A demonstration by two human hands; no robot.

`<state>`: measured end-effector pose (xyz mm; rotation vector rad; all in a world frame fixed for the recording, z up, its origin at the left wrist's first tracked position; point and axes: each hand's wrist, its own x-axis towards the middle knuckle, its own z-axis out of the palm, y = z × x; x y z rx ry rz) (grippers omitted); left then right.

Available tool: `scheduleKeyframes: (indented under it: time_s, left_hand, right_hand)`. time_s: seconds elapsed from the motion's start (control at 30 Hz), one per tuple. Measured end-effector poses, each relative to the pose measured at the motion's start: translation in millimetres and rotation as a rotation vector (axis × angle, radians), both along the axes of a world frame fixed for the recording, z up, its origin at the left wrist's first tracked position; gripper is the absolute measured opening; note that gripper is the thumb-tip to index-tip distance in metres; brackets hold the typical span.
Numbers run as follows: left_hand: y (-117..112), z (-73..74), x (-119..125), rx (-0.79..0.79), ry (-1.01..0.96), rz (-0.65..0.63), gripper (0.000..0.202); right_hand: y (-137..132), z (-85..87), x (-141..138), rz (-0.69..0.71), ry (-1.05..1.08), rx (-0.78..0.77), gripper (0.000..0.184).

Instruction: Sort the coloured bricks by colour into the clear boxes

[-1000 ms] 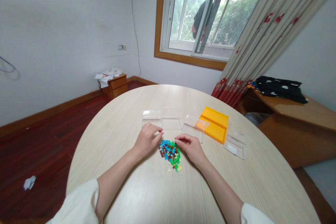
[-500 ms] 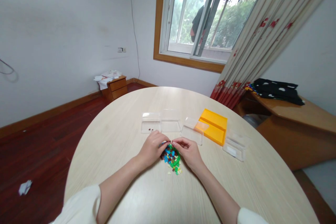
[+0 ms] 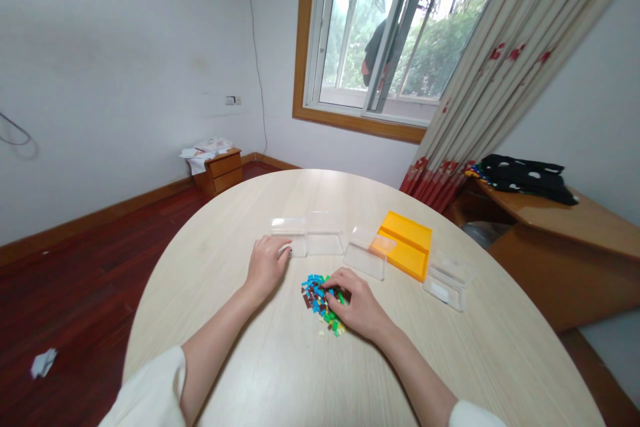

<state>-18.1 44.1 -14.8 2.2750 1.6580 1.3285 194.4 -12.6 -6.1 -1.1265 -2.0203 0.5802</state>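
Note:
My left hand is at the front of the leftmost clear plastic box, partly covering it. Its thumb and index finger are pinched on a tiny dark brown building brick. A heap of small building bricks in blue, brown, green, yellow and cream lies on the table before me. Over the right side of this heap is my right hand, thumb and index finger slightly apart, tips at the bricks. Nothing can be seen held between them.
More clear boxes stand behind the heap: one in the middle, one tilted and one at the right. An open yellow case lies between the last two. The round table has a curved edge. A curtain hangs beyond.
My left hand has left the heap and moved up and left to the leftmost clear box. My right hand has shifted slightly down onto the heap, its fingers parting a little.

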Motion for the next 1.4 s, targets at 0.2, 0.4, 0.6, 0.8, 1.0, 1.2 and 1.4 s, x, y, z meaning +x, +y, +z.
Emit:
scheduleKeyframes:
  time_s: [0.2,0.4,0.6,0.8,1.0,1.2,1.4]
  left_hand:
    - [-5.3,4.1,5.0,0.030,-0.036,-0.129,0.011]
    - [-24.8,13.0,21.5,-0.004,-0.026,-0.374,0.009]
    - [-37.5,14.4,35.6,-0.116,-0.024,-0.561,0.013]
    - [-35.4,11.1,36.8,-0.101,-0.018,-0.562,0.011]
    - [-30.3,13.1,30.4,-0.033,-0.036,-0.470,0.013]
    - [-9.2,10.2,8.2,-0.020,-0.114,-0.157,0.012]
    - [-1.3,4.6,-0.6,-0.107,0.002,-0.011,0.014]
  right_hand:
    - [1.4,-1.6,-1.7,0.010,-0.007,0.009,0.013]
    - [4.3,-0.9,-0.3,-0.051,0.102,-0.065,0.011]
    - [6.5,-3.3,-7.2,-0.182,0.413,-0.283,0.024]
    - [6.4,-2.7,-10.9,-0.181,0.546,-0.352,0.028]
    - [5.9,-4.1,-11.3,-0.170,0.405,-0.232,0.020]
    - [5.4,-9.8,-11.2,-0.029,0.104,0.029,0.019]
    - [6.3,-18.3,-10.0,-0.027,0.058,0.059,0.027]
